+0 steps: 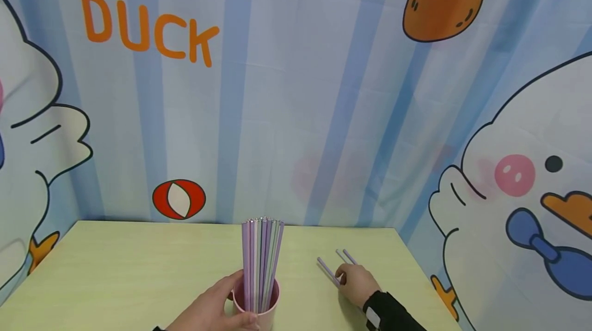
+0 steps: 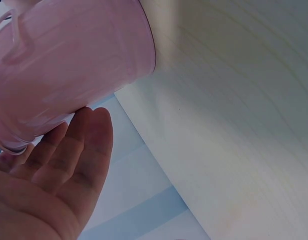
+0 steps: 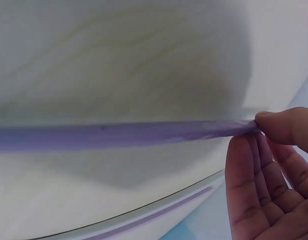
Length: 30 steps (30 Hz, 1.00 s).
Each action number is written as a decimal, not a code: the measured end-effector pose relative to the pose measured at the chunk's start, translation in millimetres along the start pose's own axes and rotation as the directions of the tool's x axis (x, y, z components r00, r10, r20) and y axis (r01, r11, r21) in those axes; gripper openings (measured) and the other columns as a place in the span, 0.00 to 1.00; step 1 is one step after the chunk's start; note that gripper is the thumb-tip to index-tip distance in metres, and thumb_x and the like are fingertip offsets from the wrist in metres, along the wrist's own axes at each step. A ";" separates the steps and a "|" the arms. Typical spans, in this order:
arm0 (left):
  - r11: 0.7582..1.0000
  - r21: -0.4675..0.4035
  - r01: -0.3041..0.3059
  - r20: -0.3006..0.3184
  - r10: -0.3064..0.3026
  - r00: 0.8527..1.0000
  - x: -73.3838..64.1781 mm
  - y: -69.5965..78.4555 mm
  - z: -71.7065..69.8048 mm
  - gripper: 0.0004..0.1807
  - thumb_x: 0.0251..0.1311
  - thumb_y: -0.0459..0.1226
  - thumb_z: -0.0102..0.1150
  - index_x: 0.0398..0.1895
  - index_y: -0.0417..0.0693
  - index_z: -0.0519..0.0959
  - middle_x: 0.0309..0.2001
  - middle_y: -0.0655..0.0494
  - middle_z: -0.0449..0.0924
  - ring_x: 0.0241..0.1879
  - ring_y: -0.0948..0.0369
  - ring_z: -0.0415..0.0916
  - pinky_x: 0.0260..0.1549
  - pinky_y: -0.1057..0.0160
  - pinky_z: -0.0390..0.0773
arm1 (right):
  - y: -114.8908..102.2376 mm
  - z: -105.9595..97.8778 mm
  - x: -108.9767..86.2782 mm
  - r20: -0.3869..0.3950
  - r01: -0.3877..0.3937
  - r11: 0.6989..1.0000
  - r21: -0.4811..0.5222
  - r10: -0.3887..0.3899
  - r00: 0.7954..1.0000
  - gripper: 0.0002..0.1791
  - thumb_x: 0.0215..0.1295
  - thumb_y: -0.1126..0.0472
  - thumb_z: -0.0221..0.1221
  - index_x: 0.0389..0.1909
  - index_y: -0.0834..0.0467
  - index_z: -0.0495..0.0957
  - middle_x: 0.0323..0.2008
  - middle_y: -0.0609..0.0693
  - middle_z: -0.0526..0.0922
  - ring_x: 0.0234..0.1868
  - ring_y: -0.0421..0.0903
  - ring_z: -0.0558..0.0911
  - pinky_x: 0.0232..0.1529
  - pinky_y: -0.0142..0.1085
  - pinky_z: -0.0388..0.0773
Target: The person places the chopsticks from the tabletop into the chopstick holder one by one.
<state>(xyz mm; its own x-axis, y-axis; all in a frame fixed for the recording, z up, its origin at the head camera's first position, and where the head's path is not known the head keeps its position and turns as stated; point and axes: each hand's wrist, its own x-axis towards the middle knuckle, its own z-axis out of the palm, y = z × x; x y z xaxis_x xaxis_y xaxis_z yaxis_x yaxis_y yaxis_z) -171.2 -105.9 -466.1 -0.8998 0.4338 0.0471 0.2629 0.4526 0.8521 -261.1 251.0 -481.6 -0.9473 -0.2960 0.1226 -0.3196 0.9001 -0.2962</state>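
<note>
A pink cup (image 1: 238,297) holds a thick bundle of purple and pale straws (image 1: 261,264) standing upright. My left hand (image 1: 215,302) grips the cup from the left, thumb across its front and fingers round the far side. In the left wrist view, the fingers of the left hand (image 2: 58,175) lie along the cup wall (image 2: 78,55). On the right of the table, my right hand (image 1: 358,284) pinches a purple straw (image 3: 143,136) between thumb and fingertips. Beside this hand lie another purple straw (image 1: 350,256) and a pale straw (image 1: 341,255).
The light wood-grain table (image 1: 152,264) ends at a blue striped cloth backdrop (image 1: 277,115) printed with ducks, a drink and lettering. A handle (image 2: 13,37) juts from the cup. A black sleeve (image 1: 390,310) covers the right wrist.
</note>
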 end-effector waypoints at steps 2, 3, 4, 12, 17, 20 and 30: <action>1.000 0.001 0.001 0.002 -0.001 1.000 0.0 0.3 -0.1 0.52 0.50 0.61 0.66 0.75 0.49 0.58 0.54 0.55 0.74 0.48 0.56 0.73 0.49 0.41 0.76 | -6.7 -2.8 1.5 -0.005 0.021 1.000 0.016 -0.021 1.000 0.09 0.53 0.70 0.67 0.35 0.59 0.80 0.23 0.46 0.78 0.23 0.42 0.75 0.27 0.40 0.75; 1.000 0.000 0.002 0.003 -0.002 1.000 0.0 0.5 -0.2 0.51 0.50 0.60 0.66 0.75 0.49 0.58 0.53 0.55 0.74 0.48 0.56 0.73 0.49 0.41 0.76 | -10.1 -4.4 2.3 -0.008 0.031 0.999 0.029 -0.031 0.999 0.09 0.53 0.70 0.66 0.36 0.60 0.80 0.24 0.46 0.78 0.23 0.42 0.75 0.27 0.40 0.75; 1.000 -0.003 0.005 0.005 -0.005 1.000 0.0 0.6 -0.2 0.51 0.50 0.60 0.66 0.75 0.49 0.58 0.53 0.55 0.74 0.48 0.55 0.73 0.49 0.41 0.76 | -13.4 -6.3 3.2 -0.007 0.042 0.998 0.049 -0.041 0.999 0.10 0.53 0.71 0.66 0.37 0.61 0.80 0.24 0.47 0.78 0.23 0.42 0.75 0.26 0.40 0.74; 0.999 -0.015 0.033 0.015 -0.033 0.999 1.6 2.5 0.1 0.52 0.50 0.60 0.67 0.74 0.49 0.58 0.54 0.54 0.74 0.48 0.55 0.73 0.50 0.40 0.75 | -37.2 -20.8 11.8 -0.008 0.057 0.970 0.236 -0.056 0.998 0.13 0.58 0.70 0.63 0.45 0.63 0.78 0.27 0.47 0.76 0.26 0.42 0.75 0.27 0.37 0.75; 0.999 -0.017 0.042 0.014 -0.041 0.999 1.1 2.8 -0.1 0.52 0.49 0.60 0.67 0.75 0.49 0.58 0.54 0.54 0.74 0.48 0.55 0.73 0.50 0.40 0.76 | -53.6 -34.7 16.2 -0.024 0.068 0.915 0.397 -0.063 0.998 0.13 0.60 0.70 0.60 0.47 0.64 0.76 0.30 0.50 0.76 0.30 0.45 0.76 0.29 0.39 0.77; 0.999 -0.020 0.043 0.015 -0.042 0.999 0.8 2.8 -0.2 0.53 0.49 0.60 0.67 0.75 0.49 0.57 0.53 0.54 0.74 0.48 0.54 0.73 0.49 0.40 0.76 | -62.3 -43.4 18.6 -0.052 0.078 0.884 0.460 -0.061 0.997 0.14 0.62 0.70 0.59 0.49 0.64 0.75 0.32 0.51 0.76 0.31 0.45 0.78 0.31 0.40 0.79; 1.000 -0.003 0.027 0.009 -0.027 1.000 1.1 2.0 -0.1 0.52 0.49 0.60 0.67 0.74 0.49 0.58 0.53 0.54 0.74 0.48 0.55 0.74 0.48 0.41 0.76 | -95.4 -70.9 24.4 -0.154 0.114 0.821 0.560 -0.031 0.988 0.15 0.63 0.68 0.60 0.51 0.61 0.75 0.36 0.51 0.77 0.34 0.47 0.78 0.33 0.40 0.79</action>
<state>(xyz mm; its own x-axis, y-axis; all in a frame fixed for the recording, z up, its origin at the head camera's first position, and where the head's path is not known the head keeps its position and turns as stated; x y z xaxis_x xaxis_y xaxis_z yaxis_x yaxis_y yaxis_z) -171.7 -104.7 -464.2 -0.9034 0.4285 0.0194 0.2373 0.4616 0.8547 -252.1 180.6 -383.2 -0.9219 -0.2713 0.2766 -0.3827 0.5260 -0.7595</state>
